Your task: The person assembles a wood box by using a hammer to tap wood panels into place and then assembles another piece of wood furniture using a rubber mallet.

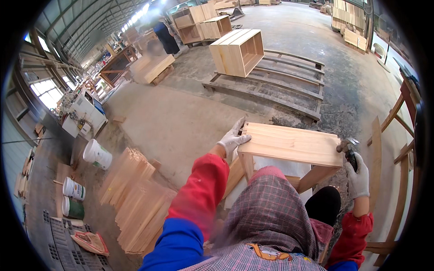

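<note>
Left hand [234, 137] at left end of wooden box [291, 143], right hand [358, 177] around hammer [347, 147]

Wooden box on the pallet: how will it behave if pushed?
The wooden box is probably stiff: flat panels meet at square corners. Likely light for its size, being hollow with an open side. Flat-sided, it shouldn't roll, though its lower edges might catch on the pallet's gapped slats.

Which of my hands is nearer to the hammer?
Right. Your right hand holds the hammer by its handle; your left hand is at the wooden frame's left end, apart from it.
</note>
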The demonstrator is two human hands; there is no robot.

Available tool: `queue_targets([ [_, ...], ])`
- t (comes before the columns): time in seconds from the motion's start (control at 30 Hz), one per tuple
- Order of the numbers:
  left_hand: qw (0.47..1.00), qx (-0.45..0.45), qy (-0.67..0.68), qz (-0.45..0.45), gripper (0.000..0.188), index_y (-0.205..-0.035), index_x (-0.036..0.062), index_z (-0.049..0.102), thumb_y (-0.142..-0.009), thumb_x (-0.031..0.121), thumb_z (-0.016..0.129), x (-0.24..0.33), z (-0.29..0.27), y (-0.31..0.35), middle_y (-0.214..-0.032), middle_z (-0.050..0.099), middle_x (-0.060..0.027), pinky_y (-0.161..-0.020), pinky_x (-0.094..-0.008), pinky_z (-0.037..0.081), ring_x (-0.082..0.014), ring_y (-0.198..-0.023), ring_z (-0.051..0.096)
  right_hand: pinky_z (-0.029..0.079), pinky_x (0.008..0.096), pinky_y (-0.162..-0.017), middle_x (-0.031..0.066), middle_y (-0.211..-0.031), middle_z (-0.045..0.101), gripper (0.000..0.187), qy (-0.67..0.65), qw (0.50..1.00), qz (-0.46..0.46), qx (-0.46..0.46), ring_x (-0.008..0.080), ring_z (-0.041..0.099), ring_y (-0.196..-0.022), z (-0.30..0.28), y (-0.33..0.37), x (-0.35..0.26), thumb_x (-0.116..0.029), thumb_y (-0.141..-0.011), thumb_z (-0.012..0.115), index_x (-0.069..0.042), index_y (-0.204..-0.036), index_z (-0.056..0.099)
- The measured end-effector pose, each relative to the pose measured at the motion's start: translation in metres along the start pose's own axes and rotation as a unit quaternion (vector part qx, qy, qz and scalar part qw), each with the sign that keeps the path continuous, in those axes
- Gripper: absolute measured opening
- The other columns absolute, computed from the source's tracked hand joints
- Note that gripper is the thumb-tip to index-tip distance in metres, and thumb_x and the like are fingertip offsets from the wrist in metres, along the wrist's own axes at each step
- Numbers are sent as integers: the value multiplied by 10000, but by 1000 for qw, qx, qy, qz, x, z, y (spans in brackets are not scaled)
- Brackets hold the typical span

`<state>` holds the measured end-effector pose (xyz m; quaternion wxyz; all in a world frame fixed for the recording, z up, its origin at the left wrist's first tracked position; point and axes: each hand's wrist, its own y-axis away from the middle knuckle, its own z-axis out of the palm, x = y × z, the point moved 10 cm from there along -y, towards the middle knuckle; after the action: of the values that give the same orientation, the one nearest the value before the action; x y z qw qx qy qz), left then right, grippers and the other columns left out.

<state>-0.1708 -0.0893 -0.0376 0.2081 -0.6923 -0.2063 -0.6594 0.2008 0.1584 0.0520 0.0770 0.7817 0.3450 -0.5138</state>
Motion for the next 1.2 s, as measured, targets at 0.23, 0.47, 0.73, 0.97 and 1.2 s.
queue_targets([
  [0.23, 995, 99, -1, 20, 258, -1087, 1, 570, -871, 132, 623, 6, -15, -21, -976, 609, -31, -835, -238, 432, -109, -912, 544, 451, 260, -799, 68, -929, 608, 324, -8, 1000, -5, -2, 107, 543, -864, -3, 5, -9, -40, -830, 578, 47, -1141, 546],
  [0.47, 982, 164, -90, -26, 138, -948, 28, 620, -894, 153, 599, 4, -28, -34, -844, 616, 11, -724, -232, 450, -80, -777, 542, 445, 253, -778, 68, -913, 597, 319, -6, 1000, -22, 5, 109, 531, -839, -3, 7, -12, -35, -818, 579, 32, -1129, 549],
  [0.73, 993, 116, 9, 34, 475, -1324, 1, 419, -908, 165, 580, 0, -21, -8, -1287, 498, -75, -1023, -270, 341, -153, -1185, 458, 440, 250, -772, 59, -886, 587, 296, -22, 1000, -10, -8, 106, 519, -825, -1, 6, -15, -25, -824, 559, 20, -1116, 553],
  [0.97, 994, 95, 44, 22, 548, -1399, 8, 320, -918, 134, 551, 5, 4, 41, -1394, 402, -81, -1095, -298, 237, -181, -1303, 347, 442, 244, -790, 51, -917, 596, 303, -31, 999, -15, 3, 97, 530, -851, -5, 5, -8, -11, -821, 548, 23, -1122, 556],
  [1.2, 994, 85, 56, 27, 560, -1386, 11, 338, -898, 158, 569, 9, 5, 50, -1380, 416, -81, -1093, -306, 241, -186, -1299, 351, 418, 254, -887, 66, -1029, 586, 349, -33, 998, 13, -43, 117, 528, -965, 1, 5, 2, -8, -833, 530, 58, -1176, 511],
])
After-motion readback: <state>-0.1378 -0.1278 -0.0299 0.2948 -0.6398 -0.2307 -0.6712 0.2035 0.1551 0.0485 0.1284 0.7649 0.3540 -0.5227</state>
